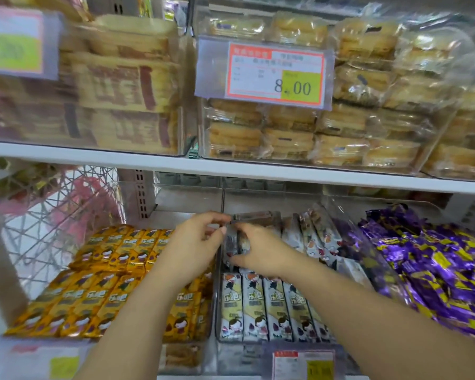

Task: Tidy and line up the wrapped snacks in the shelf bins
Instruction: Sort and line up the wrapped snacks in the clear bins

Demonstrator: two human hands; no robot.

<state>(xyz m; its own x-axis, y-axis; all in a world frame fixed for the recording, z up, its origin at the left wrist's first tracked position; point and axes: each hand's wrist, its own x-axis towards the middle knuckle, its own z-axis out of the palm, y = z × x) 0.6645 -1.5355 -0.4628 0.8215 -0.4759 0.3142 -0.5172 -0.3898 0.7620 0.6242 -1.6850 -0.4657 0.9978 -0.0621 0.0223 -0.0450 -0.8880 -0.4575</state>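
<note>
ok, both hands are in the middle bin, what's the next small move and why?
Probably lower the white packets into line just behind the front row. The left hand and right hand both grip them there, and the back packets to their right lean unevenly.

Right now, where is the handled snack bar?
Head view, centre: the snack bar is in the middle bin, held by left hand and right hand, right of yellow bars.

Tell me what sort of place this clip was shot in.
Most likely a shop's snack aisle: a price tag marked 8.00 hangs on a clear bin of wrapped cakes, and the bins below hold rows of snack bars.
</note>
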